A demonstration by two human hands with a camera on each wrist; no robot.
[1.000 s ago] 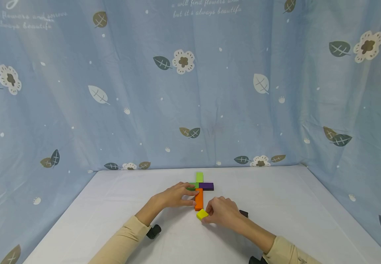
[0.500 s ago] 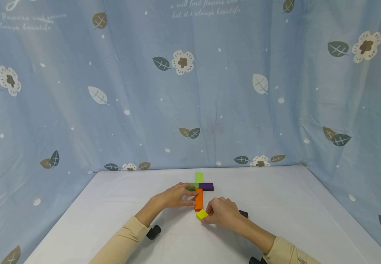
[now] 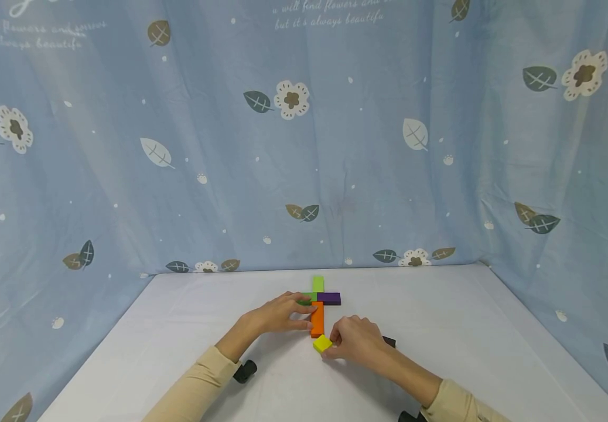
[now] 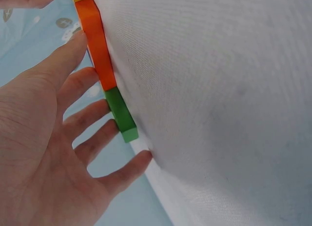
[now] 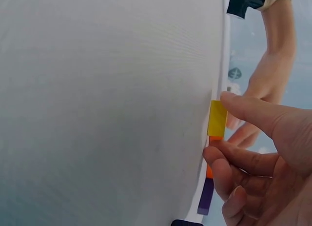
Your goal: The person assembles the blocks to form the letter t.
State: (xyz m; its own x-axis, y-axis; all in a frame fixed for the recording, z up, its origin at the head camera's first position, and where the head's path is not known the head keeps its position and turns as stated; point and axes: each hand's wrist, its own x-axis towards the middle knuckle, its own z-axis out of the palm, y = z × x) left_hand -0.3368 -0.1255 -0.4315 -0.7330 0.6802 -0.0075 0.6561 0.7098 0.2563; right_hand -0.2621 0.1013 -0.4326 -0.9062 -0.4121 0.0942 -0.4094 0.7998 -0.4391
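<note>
A small yellow block [image 3: 323,343] lies at an angle by the near end of an upright-running orange block [image 3: 317,320]. My right hand [image 3: 358,340] pinches the yellow block between thumb and forefinger, as the right wrist view confirms. My left hand [image 3: 279,312] rests with spread fingers along the left side of the orange block and a green block [image 4: 122,113]. Beyond the orange block, the green block and a purple block [image 3: 329,298] meet side by side. A light green block [image 3: 318,284] extends from them toward the back. Fingers partly cover the green block in the head view.
A black block [image 3: 390,341] lies right of my right hand, partly hidden by it. Everything sits on a white-covered table [image 3: 204,305]. Blue patterned curtain [image 3: 335,146] hangs behind and at both sides. A dark wrist device [image 3: 245,371] sits under the left forearm.
</note>
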